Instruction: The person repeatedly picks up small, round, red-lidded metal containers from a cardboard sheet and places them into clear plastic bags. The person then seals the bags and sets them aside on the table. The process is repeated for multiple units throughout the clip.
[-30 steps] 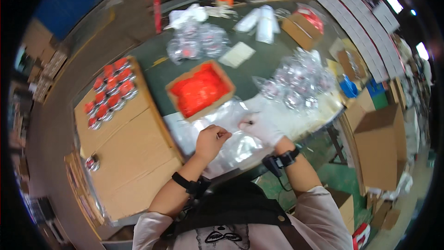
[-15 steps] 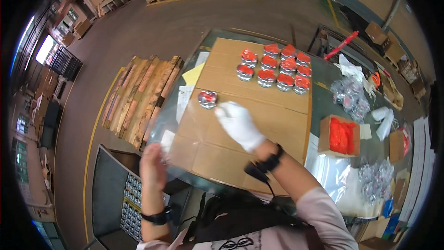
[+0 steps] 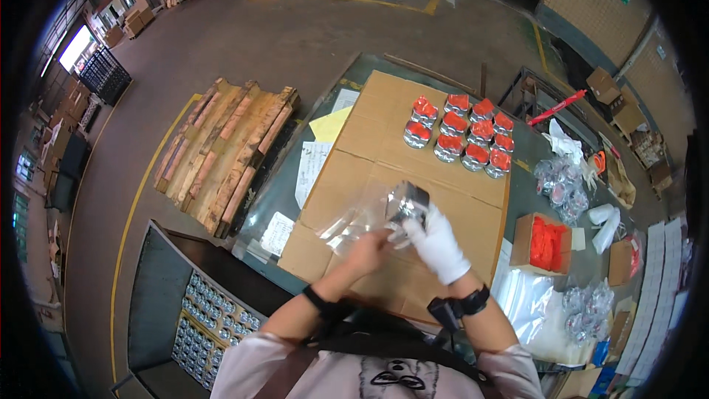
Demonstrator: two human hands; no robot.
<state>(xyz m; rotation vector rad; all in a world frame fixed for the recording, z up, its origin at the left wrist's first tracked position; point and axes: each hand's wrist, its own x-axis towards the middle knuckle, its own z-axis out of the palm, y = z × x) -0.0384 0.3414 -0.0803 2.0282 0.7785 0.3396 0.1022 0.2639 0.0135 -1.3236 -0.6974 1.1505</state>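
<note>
Far to my left, wooden pallets (image 3: pixel 221 151) lie flat on the concrete floor; how many are stacked I can't make out. Below them a dark bin (image 3: pixel 193 309) holds rows of small silvery pieces, too small and too many to count, and the bin runs partly under my shoulder.

My left hand (image 3: pixel 367 251) is bare and pinches the edge of a clear plastic bag (image 3: pixel 353 223), which lies crumpled over the cardboard sheet (image 3: pixel 384 140) covering the table. Inside the bag's upper end sits one small shiny round tin (image 3: pixel 408 203); its details blur through the plastic. My right hand (image 3: pixel 437 242), in a white glove, grips the bag right at that tin.

Further up the cardboard stand eleven red-topped tins (image 3: pixel 461 133) in close rows. To the right, an open cardboard box (image 3: pixel 545 242) holds red pieces packed too tight to count. Above it lies a clump of clear bags (image 3: pixel 561 185) with things inside I can't identify, and another clump (image 3: pixel 587 309) sits near the table's lower right, cut by the dark rim.
</note>
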